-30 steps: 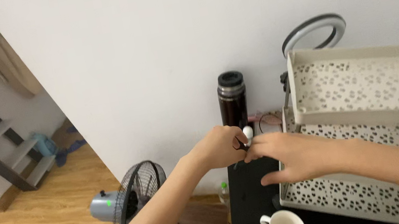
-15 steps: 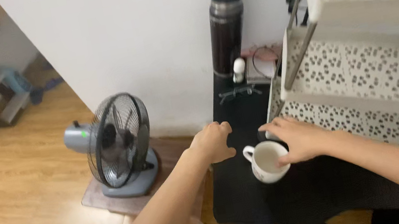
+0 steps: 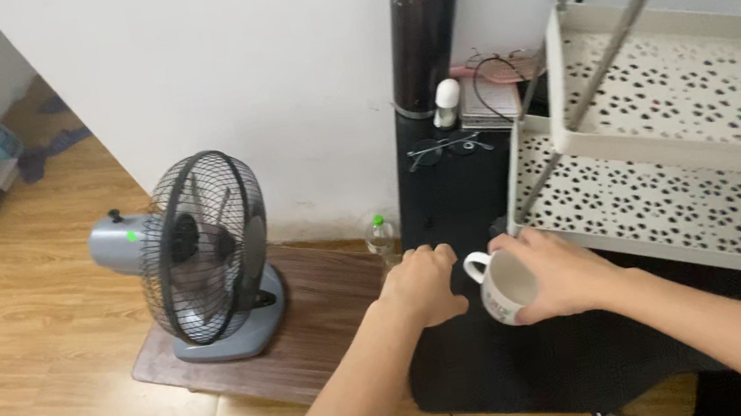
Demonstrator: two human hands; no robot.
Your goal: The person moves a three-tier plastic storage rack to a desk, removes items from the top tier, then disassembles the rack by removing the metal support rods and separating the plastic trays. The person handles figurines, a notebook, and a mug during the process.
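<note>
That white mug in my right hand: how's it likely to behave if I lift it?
The white mug looks ceramic, so probably rigid and breakable if knocked against the tray rack. The right hand wraps its body, not the handle, so the glaze may feel slippery. Contents can't be seen.
</note>
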